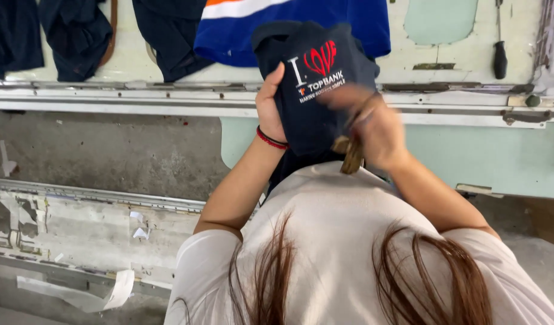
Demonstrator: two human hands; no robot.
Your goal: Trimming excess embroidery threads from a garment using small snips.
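My left hand [269, 108], with a red band at the wrist, grips the left edge of a dark navy garment [313, 90] with a white and red print, held up in front of my chest. My right hand [373, 126] is blurred and lies against the lower right of the garment. It is closed on a small brownish tool [349, 155] that hangs down below the fingers. My white shirt and hair fill the bottom of the view.
Several dark garments [78, 33] and a blue, white and orange one [241, 24] lie on the pale table beyond. A black-handled screwdriver [499, 57] rests at the far right. Metal rails [108, 99] cross the view; concrete floor and tape scraps [117, 289] are at the left.
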